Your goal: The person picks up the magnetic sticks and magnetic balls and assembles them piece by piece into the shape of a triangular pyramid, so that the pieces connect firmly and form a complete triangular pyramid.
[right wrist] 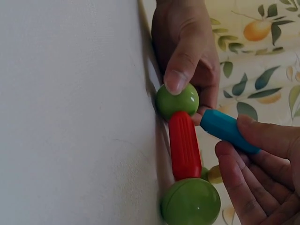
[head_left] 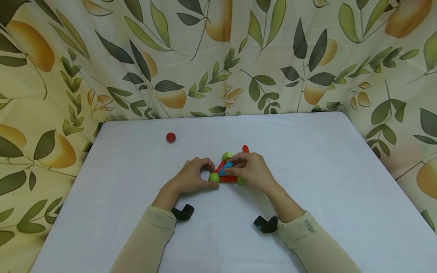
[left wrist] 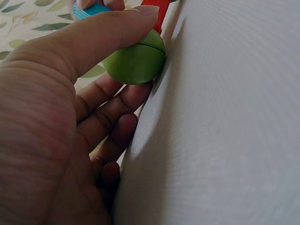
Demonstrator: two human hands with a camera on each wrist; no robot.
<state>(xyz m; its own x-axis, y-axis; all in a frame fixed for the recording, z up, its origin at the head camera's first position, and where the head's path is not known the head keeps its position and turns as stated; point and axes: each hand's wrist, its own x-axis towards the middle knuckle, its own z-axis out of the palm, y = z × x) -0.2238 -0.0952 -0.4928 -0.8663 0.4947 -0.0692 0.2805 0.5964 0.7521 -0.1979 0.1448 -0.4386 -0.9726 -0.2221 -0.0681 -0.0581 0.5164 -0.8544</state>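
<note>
My left hand [head_left: 191, 176] pinches a glossy green ball [head_left: 214, 178] between thumb and fingers, low over the white table. In my right hand [head_left: 254, 170] a short blue rod [right wrist: 227, 130] is pinched by thumb and fingertips, slanting with its free end close to that ball. From the held ball a ribbed red rod [right wrist: 184, 145] runs to a second green ball [right wrist: 191, 201]. Another red rod [head_left: 220, 165] angles away toward a third green ball [head_left: 227, 156]. Behind my right hand one more red rod [head_left: 245, 148] pokes out, its lower part hidden.
A red ball [head_left: 171, 137] lies apart at the back left of the white-covered table [head_left: 136, 148]. A leaf-and-fruit patterned curtain [head_left: 259, 57] hangs behind and at both sides. Dark wrist cameras [head_left: 184, 212] jut inward from under both sleeves.
</note>
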